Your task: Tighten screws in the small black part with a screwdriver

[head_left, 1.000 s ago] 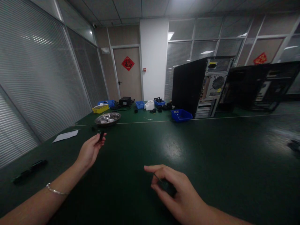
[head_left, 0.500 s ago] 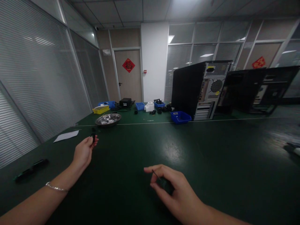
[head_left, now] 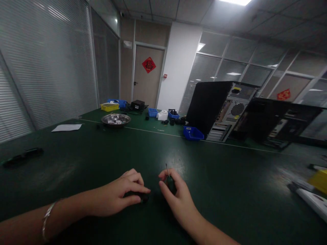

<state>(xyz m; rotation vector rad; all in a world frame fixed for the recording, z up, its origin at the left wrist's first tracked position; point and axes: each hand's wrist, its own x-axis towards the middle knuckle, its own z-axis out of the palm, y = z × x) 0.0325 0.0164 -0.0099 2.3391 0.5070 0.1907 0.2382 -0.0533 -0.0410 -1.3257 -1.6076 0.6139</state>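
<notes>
My left hand (head_left: 116, 194) is low over the dark green tabletop, its thumb and fingers closed around a small black part (head_left: 144, 197). Most of that part is covered by the fingers, and its kind is not clear. Just to the right, my right hand (head_left: 180, 197) grips a small screwdriver (head_left: 170, 183) by its dark handle. The thin metal shaft sticks up past the forefinger, pointing away from me. A narrow gap separates the two hands.
At the far left lie dark elongated pieces (head_left: 24, 156) and a white paper sheet (head_left: 66, 127). Further back stand a metal dish (head_left: 116, 119) with small parts, a yellow tray (head_left: 109, 107), a blue bin (head_left: 193, 133) and a black computer tower (head_left: 208, 105). White and yellow objects (head_left: 310, 200) edge the right.
My left hand has come from near the metal dish toward me and right, bringing the black part beside my right hand. The screwdriver now points more upright. The view has tilted.
</notes>
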